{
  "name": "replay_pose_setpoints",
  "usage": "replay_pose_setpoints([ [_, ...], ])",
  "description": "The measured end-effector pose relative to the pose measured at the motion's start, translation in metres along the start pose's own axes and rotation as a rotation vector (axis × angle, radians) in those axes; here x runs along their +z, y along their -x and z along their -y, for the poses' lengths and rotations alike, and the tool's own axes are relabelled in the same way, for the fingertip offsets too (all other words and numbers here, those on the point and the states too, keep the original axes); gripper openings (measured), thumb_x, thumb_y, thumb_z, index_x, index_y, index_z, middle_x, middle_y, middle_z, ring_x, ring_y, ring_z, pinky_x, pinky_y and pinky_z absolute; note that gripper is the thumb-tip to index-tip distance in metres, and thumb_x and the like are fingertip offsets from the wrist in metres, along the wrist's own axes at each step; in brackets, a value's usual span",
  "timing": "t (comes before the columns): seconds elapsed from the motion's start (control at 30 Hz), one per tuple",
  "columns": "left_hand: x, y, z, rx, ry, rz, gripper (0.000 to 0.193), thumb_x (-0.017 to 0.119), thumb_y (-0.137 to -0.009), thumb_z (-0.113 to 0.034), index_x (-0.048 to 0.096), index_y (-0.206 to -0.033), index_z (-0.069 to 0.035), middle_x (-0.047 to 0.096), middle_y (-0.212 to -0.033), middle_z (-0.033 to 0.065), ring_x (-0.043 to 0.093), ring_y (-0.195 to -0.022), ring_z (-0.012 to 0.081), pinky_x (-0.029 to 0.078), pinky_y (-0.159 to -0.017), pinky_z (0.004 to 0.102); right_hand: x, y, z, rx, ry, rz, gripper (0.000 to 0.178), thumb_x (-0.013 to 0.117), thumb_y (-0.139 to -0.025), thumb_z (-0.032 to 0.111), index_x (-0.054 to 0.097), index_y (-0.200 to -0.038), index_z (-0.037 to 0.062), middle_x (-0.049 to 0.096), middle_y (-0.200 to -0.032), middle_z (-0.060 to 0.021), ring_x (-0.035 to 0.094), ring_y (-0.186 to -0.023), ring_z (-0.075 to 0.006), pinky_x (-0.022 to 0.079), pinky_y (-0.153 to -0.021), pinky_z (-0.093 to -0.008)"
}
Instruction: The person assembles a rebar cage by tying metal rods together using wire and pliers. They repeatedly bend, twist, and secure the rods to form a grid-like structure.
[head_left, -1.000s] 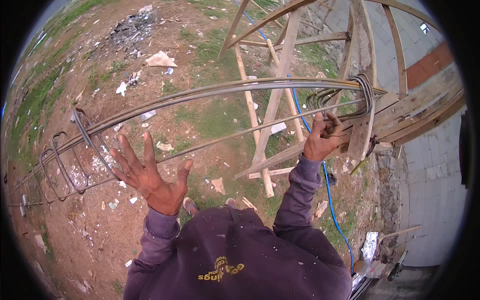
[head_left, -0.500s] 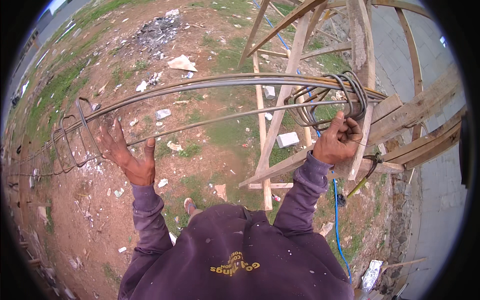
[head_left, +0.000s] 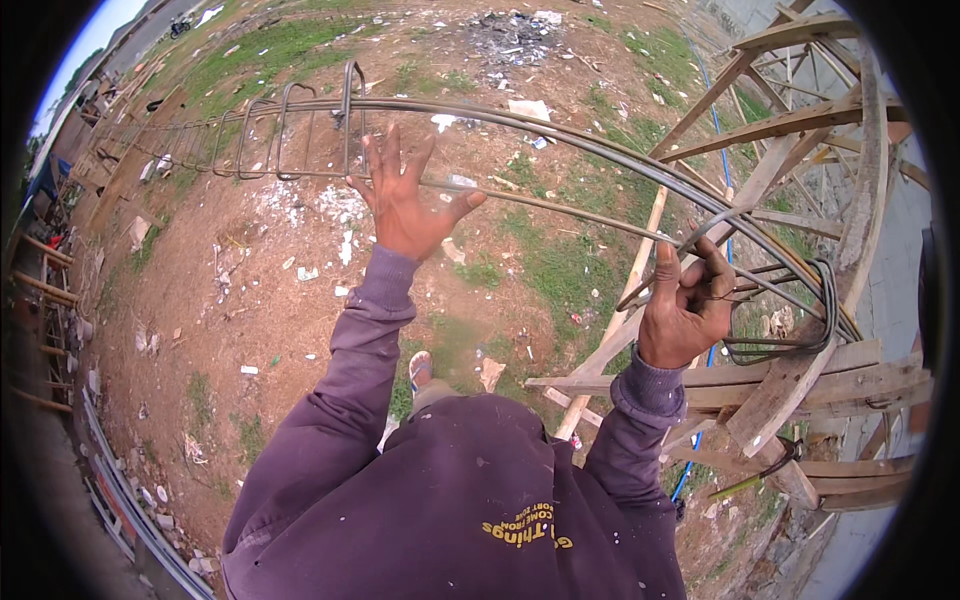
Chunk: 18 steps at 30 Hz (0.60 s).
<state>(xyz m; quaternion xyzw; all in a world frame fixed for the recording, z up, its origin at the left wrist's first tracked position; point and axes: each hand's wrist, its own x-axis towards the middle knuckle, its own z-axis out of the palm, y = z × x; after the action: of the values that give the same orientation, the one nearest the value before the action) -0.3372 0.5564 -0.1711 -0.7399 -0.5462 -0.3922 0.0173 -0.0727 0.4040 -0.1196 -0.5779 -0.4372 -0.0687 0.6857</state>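
Long steel bars (head_left: pixel 600 152) run across in front of me, with a single lower bar (head_left: pixel 570 212) beneath the bundle. Around the bars my right hand (head_left: pixel 688 312) pinches a bent steel stirrup (head_left: pixel 716 221) between thumb and fingers. Several more stirrups (head_left: pixel 828 315) hang bunched on the bars to its right, by the wooden support. My left hand (head_left: pixel 408 205) is spread open beside the lower bar, its fingertips close to an upright stirrup (head_left: pixel 349 105). Whether it touches either is unclear. Further left, spaced stirrups (head_left: pixel 284 125) form a cage.
A timber trestle (head_left: pixel 770 400) carries the bars on the right, with poles and braces behind it. A blue hose (head_left: pixel 711 357) passes beneath. Rubble and litter dot the dirt and grass; a burnt patch (head_left: pixel 515 40) lies far ahead. A block wall (head_left: pixel 890 270) borders the right.
My right hand has brought one stirrup leftward along the bars, apart from the bunch. My left hand stays spread near the end stirrup of the cage. The view has turned left.
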Motion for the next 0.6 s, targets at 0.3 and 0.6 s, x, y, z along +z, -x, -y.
replay_pose_setpoints([
  [0.3,-0.003,-0.001,0.002,-0.028,0.095,0.047,0.084,0.066,-0.069,-0.083,0.073,-0.11,-0.009,0.033,-0.157,0.0226,0.007,-0.149,0.0523,-0.005,-0.108,0.0796,0.047,0.086,-0.052,0.139,-0.069,0.218,0.063,0.085,-0.082,0.015,0.05,-0.133,0.0049,0.047,-0.072,0.0028,0.038,-0.057,-0.0029,0.029,-0.049,-0.0189],
  [0.6,-0.013,0.0,-0.006,-0.076,0.12,0.091,0.081,0.067,-0.067,-0.083,0.074,-0.092,-0.006,0.041,-0.151,0.0256,0.012,-0.147,0.0545,-0.005,-0.107,0.0799,0.041,0.08,-0.064,0.133,-0.198,-0.176,0.074,0.088,-0.079,0.015,0.04,-0.135,0.0047,0.039,-0.07,0.0056,0.033,-0.062,-0.0053,0.028,-0.059,-0.0191],
])
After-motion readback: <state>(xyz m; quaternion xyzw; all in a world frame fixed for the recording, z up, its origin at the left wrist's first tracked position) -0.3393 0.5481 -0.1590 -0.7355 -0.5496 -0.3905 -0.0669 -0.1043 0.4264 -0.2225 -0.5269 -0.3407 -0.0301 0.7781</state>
